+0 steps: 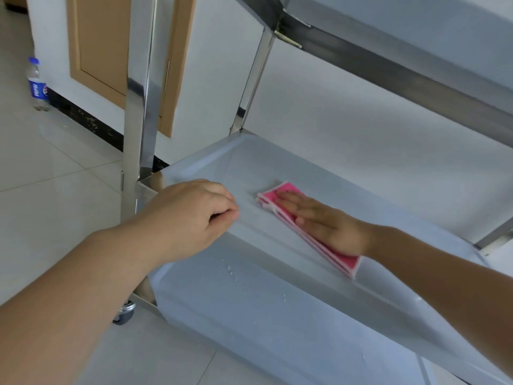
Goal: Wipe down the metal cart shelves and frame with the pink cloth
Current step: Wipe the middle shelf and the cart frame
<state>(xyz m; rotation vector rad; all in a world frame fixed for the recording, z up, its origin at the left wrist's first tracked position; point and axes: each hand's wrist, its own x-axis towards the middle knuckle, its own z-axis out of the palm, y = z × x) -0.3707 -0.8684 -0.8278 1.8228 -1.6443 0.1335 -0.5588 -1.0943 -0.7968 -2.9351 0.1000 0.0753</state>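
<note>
stainless steel cart (pixel 361 162) fills most of the view, seen from above and close up. three of its shelves show: the underside edge of an upper shelf (pixel 388 68) across the top right, a middle shelf (pixel 277 162) at centre, and a lower shelf (pixel 249 315) beneath it near the floor. two upright frame posts are visible on the left end, a wide post (pixel 136 120) nearer the camera and a slimmer post (pixel 252 79) behind it. one caster wheel (pixel 125 315) sits under the near left corner. two bare hands reach in from the bottom of the view. the left hand (pixel 191 212) curls its fingers over the near rim of the middle shelf, grasping that edge beside the wide post. the right hand (pixel 324 218) lies flat with straight fingers, pressing down on one folded pink cloth (pixel 288 215), which rests on the middle shelf and sticks out past the fingertips and past the wrist. the two hands are near each other but apart. small water droplets (pixel 233 273) dot the lower shelf. off to the left, one plastic bottle (pixel 37 84) with a blue label stands on the pale tiled floor (pixel 55 176) against a white wall, near a tan door panel (pixel 105 45) partly hidden behind the wide post.
</note>
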